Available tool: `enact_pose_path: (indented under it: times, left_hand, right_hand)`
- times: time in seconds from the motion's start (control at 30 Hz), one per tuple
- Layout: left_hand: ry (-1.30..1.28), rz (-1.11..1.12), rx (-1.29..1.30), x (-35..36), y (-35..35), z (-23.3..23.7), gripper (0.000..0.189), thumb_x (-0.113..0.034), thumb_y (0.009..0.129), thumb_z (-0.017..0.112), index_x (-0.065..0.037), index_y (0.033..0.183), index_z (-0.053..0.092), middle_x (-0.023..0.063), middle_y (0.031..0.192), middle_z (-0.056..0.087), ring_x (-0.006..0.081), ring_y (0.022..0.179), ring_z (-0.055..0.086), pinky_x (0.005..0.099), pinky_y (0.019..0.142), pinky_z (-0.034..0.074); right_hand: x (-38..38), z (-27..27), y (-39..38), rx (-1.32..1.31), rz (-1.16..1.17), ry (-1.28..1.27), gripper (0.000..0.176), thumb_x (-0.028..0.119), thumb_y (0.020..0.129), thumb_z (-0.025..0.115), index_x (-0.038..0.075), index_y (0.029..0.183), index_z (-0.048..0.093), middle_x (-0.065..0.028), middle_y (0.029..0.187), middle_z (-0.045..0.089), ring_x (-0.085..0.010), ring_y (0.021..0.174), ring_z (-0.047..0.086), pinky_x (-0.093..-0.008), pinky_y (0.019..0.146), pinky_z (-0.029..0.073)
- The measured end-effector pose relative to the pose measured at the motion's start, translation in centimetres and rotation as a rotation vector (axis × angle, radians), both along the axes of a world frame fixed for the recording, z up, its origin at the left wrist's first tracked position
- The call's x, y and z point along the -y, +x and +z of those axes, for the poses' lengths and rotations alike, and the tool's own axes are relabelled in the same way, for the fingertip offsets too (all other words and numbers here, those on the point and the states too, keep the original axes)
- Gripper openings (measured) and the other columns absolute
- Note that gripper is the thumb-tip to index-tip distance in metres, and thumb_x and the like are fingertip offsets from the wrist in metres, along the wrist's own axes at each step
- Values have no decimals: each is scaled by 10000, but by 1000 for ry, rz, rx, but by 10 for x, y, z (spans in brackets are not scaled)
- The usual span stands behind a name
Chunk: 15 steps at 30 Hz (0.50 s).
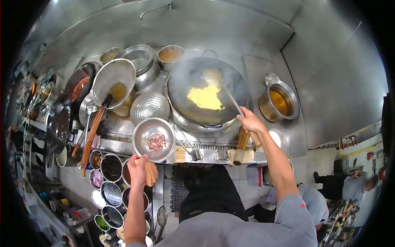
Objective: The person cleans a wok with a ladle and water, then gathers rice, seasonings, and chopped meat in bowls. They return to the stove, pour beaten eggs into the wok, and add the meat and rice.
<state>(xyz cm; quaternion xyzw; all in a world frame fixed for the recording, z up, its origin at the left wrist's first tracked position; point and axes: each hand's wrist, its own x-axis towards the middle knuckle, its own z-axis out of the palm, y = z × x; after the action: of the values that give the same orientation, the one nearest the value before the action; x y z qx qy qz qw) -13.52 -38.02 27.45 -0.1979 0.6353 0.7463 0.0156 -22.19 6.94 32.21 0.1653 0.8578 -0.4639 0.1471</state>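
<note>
My left hand is closed on the near rim of a steel bowl, with a folded orange-brown cloth bunched in the same grip. Small pieces of pinkish diced meat lie in the bowl, which is held at the stove's front edge. My right hand grips the handle of a ladle. Its round head is in the large black wok, partly veiled by steam, beside a mass of yellow cooked egg.
Left of the wok stand a perforated skimmer, a wire strainer over a pot, and a steel pot. To the right are a pot of brown liquid and a bamboo brush. Several ingredient containers stand lower left. Other people are at right.
</note>
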Motion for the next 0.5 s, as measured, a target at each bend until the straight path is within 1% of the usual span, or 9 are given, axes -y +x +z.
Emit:
enact_pose_path:
  times: [0.03,0.1,0.13,0.17,0.23,0.27,0.3,0.37,0.5]
  left_hand:
    - [5,-1,1,-1,2,2,107,-111,857,639,-11,858,604,14,773,606,82,654,546,248,598,449]
    - [-7,-19,15,-1,1,6,104,-107,857,639,-9,859,604,15,770,605,83,652,546,248,595,448]
    - [-12,-12,16,-1,2,8,104,-107,857,639,-9,859,604,15,770,605,83,652,546,248,595,448]
    - [-14,-15,18,-1,5,10,102,-104,857,639,-9,859,605,14,769,604,82,654,546,248,598,448]
    - [-22,-24,8,3,3,10,100,-102,856,639,-8,860,605,12,768,603,82,656,547,247,600,447]
    - [-45,-26,10,7,5,4,99,-101,856,640,-8,860,606,10,768,602,82,659,548,246,603,446]
    - [-65,-29,20,9,6,2,99,-100,856,640,-7,860,606,8,768,601,81,661,549,245,606,445]
    - [-32,-15,15,9,9,-1,97,-98,856,639,-7,861,609,5,767,600,78,664,546,244,611,443]
    - [-16,6,21,8,7,-2,104,-107,854,639,-7,866,616,6,781,602,78,665,539,242,614,442]
  right_hand:
    - [-3,-5,5,1,-1,5,557,187,927,529,-3,1411,328,-142,778,597,-152,464,502,-326,417,416]
    - [-7,-11,-1,20,47,-210,572,197,926,544,15,1422,324,-94,724,547,-123,457,470,-306,401,394]
    - [3,-5,-6,-25,55,36,563,180,918,541,22,1415,329,-158,763,603,-223,557,583,-365,505,479]
    - [-3,-21,-15,-19,61,27,563,180,918,541,22,1415,329,-158,763,603,-223,557,583,-365,505,479]
    - [-22,-57,-42,-455,241,578,551,158,904,536,37,1405,340,-261,892,636,-380,809,644,-454,730,515]
    - [-2,-14,-35,-241,205,602,557,144,887,536,52,1402,343,-321,1054,598,-460,1035,564,-500,911,444]
    - [-4,7,-36,-226,202,600,557,144,887,536,52,1402,343,-321,1054,598,-460,1035,564,-500,911,444]
    - [-15,37,-29,-111,474,700,547,149,890,537,63,1400,357,-290,1116,593,-435,1047,570,-482,904,454]
    - [-12,94,-14,-9,416,634,531,148,892,538,51,1389,377,-265,1155,589,-406,1055,577,-463,911,456]
